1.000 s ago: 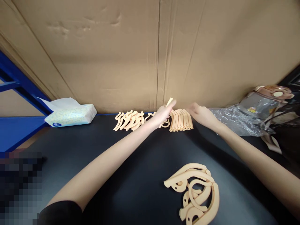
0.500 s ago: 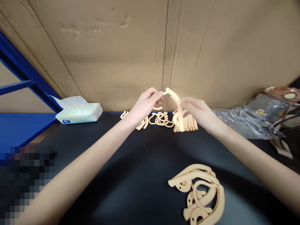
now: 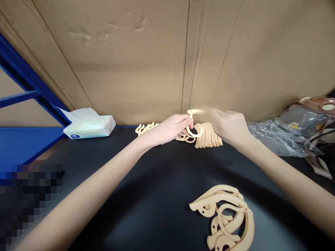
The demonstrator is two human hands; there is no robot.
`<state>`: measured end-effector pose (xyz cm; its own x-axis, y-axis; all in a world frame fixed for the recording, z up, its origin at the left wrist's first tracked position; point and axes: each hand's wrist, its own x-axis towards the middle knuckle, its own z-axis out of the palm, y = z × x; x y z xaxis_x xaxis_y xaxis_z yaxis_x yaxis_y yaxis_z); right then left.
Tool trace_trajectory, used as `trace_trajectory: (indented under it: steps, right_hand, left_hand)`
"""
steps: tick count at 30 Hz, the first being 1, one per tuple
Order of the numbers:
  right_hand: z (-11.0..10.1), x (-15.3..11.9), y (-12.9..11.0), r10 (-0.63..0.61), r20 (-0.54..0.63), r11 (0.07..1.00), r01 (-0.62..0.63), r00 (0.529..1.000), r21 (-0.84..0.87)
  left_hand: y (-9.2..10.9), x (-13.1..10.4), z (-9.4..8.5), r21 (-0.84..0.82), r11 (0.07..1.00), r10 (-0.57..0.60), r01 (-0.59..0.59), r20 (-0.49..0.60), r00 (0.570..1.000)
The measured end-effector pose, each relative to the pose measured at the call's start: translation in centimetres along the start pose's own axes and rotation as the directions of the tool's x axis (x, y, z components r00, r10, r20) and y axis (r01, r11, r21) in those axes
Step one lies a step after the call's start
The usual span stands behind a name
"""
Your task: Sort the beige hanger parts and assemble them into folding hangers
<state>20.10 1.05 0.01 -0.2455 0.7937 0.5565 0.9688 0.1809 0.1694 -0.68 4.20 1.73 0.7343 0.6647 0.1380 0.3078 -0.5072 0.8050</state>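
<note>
Between my hands hangs a pale beige folding clothes hanger [image 3: 196, 111], its curved ring-like part dangling below the joint. My left hand [image 3: 179, 124] pinches it close to that joint, fingers closed. My right hand [image 3: 226, 124] is at the far end of its arm, with the fingers curled and smeared by motion. Just below lie a row of flat beige hanger arms [image 3: 208, 136], several curved hook pieces [image 3: 187, 138] partly behind my left hand, and more small hooks [image 3: 142, 129]. Nearer me rests a pile of folded beige hangers [image 3: 222, 214].
A tissue pack [image 3: 90, 126] stands at the back left beside a blue metal frame [image 3: 26, 94]. Crumpled clear plastic [image 3: 277, 139] and a transparent jug with a brown lid [image 3: 300, 116] are at the right. A cardboard wall [image 3: 125, 62] closes off the black table's [image 3: 146, 195] back.
The hanger has turned: its arm, steeply downward before, now points sideways to the right. My left hand has moved lower and right; my right hand has shifted right, uncovering the row of arms.
</note>
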Motion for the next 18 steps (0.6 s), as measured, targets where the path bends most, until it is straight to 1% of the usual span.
trace_trajectory:
  steps: [2,4,6,7,8,9,10,11,12,13,14,15,18]
  right_hand:
    - [0.4,0.0,-0.3,0.07,0.095,0.989,-0.082,0.993,0.124]
    - [0.5,0.1,-0.7,0.12,0.198,0.937,-0.177,0.973,0.302]
    - [0.4,0.2,-1.0,0.107,0.284,0.875,-0.226,0.953,0.428]
    - [0.2,0.3,-0.9,0.104,0.325,0.827,-0.264,0.94,0.497]
    - [0.1,0.4,-0.7,0.117,0.364,0.746,-0.324,0.924,0.581]
    - [-0.1,0.6,-0.4,0.152,0.405,0.616,-0.406,0.902,0.674]
    - [-0.2,0.8,0.0,0.2,0.443,0.446,-0.484,0.874,0.753]
    - [-0.3,1.0,0.4,0.255,0.475,0.264,-0.533,0.842,0.804]
    - [-0.4,1.2,0.9,0.307,0.497,0.112,-0.549,0.812,0.828]
    - [-0.3,1.4,1.3,0.354,0.505,0.015,-0.544,0.788,0.839]
    - [-0.2,1.6,1.6,0.388,0.509,-0.047,-0.535,0.768,0.843]
    - [0.0,1.7,1.8,0.412,0.507,-0.086,-0.521,0.758,0.849]
    - [0.7,1.7,2.2,0.444,0.458,-0.134,-0.448,0.77,0.884]
  left_hand:
    - [-0.4,0.2,0.9,0.113,0.994,0.013,-0.005,-0.072,0.997]
    - [-1.0,0.4,1.6,0.246,0.969,0.023,0.01,-0.133,0.991]
    - [-1.8,0.6,1.9,0.313,0.949,0.018,0.031,-0.151,0.988]
    - [-2.4,0.7,1.9,0.324,0.945,0.009,0.041,-0.152,0.988]
    - [-3.0,0.8,1.7,0.329,0.943,-0.004,0.054,-0.15,0.989]
    - [-3.6,0.9,1.4,0.334,0.94,-0.023,0.073,-0.149,0.989]
    - [-4.2,1.0,1.1,0.336,0.937,-0.049,0.096,-0.145,0.988]
    - [-4.8,1.1,0.7,0.336,0.934,-0.079,0.122,-0.14,0.987]
    - [-5.3,1.1,0.4,0.335,0.93,-0.109,0.149,-0.135,0.985]
    - [-5.8,1.2,0.1,0.335,0.926,-0.136,0.173,-0.133,0.982]
    - [-6.1,1.2,-0.1,0.337,0.921,-0.156,0.194,-0.137,0.978]
    - [-6.4,1.2,-0.2,0.338,0.917,-0.17,0.212,-0.149,0.974]
    - [-7.0,1.1,0.0,0.332,0.909,-0.176,0.251,-0.24,0.955]
